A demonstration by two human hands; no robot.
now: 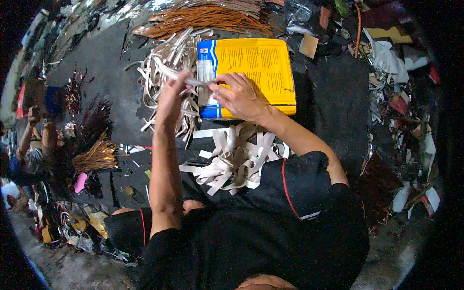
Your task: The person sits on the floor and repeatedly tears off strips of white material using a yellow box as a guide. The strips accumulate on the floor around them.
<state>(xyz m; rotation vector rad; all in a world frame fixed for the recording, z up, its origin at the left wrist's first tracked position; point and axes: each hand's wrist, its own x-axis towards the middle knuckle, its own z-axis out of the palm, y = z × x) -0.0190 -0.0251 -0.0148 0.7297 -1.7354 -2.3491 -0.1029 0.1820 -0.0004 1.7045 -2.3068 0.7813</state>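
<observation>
A yellow box-like container with a blue edge band and printed text lies in front of me. Over its left edge, a flat white strip stretches between my two hands. My left hand is closed around the strip, beside the container. With fingers curled over the container's face, my right hand pinches the strip's other end. Long white strips lie in a tangled heap left of the container. Wider white strips form a second pile close to my lap.
Bundles of thin orange-brown strands lie at the far side. Another brown bundle is at left, near a pink scrap. Another person's arm shows at far left. Mixed scrap lines the right side.
</observation>
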